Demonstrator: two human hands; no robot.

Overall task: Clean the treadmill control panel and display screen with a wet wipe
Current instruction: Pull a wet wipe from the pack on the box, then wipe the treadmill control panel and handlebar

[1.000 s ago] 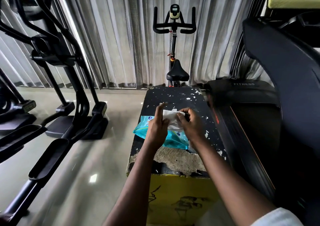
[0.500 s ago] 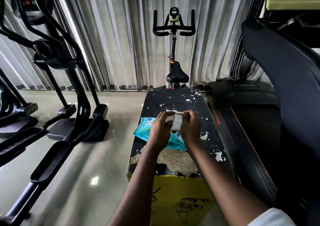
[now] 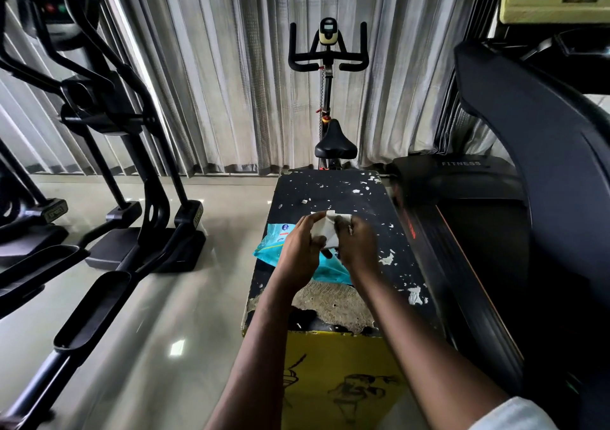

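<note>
On the left edge of the chipped black tabletop [image 3: 330,192] lies a teal plastic wipe packet [image 3: 268,245]. Above the tabletop, the left hand [image 3: 301,253] grips a crumpled white wet wipe [image 3: 325,231] in curled fingers, and the right hand [image 3: 358,248] pinches it too. Right of the tabletop stands the black treadmill [image 3: 462,182].

Daylight filtering through the pale curtains [image 3: 214,66] lights my feed from the far side, so the glossy floor [image 3: 185,297] shines with soft streaks and one small bright glare patch. The treadmill [image 3: 544,198] on the right sinks into near-black with little detail. Wide-angle distortion bows the elliptical [image 3: 109,116] at the left edge. The left hand [image 3: 302,251], right hand [image 3: 358,248] and wet wipe [image 3: 325,230] look slightly soft.
</note>
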